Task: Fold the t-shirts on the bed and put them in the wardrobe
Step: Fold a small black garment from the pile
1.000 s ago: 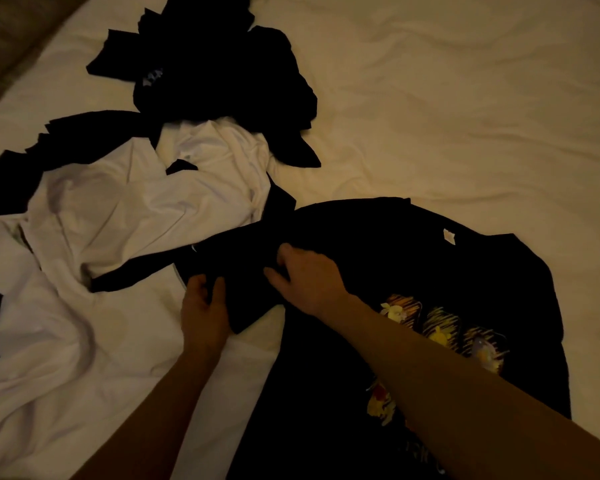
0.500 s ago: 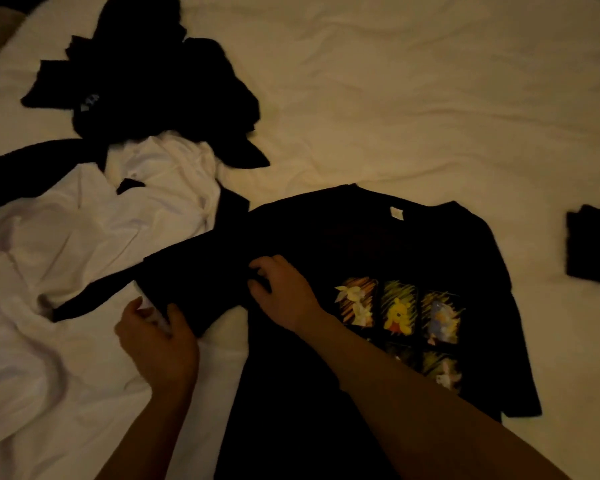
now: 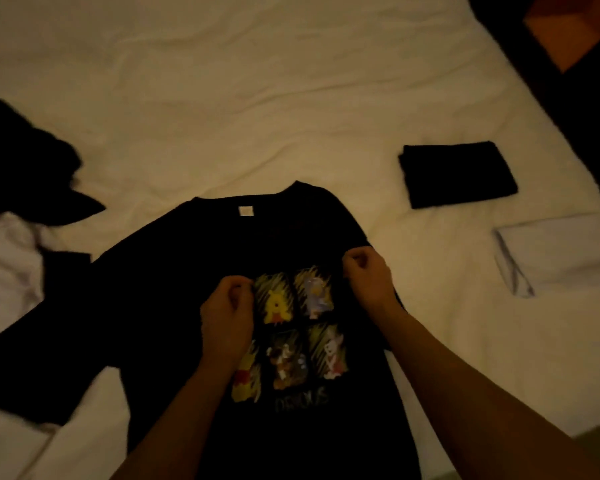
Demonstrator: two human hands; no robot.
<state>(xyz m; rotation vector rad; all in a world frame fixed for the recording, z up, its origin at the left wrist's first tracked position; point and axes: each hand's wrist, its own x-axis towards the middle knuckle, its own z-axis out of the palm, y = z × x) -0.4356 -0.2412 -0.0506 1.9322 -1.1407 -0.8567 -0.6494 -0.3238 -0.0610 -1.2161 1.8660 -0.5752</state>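
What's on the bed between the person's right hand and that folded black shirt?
Nothing but bare sheet: the head view shows cream bedding between the right hand and the folded black shirt.

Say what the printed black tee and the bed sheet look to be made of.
Black tee: soft matte knit, probably cotton jersey; it lies limp and bunches where both hands pinch it. Its print looks like flat ink. Sheet: matte woven cloth, likely cotton, creased in fine wrinkles.
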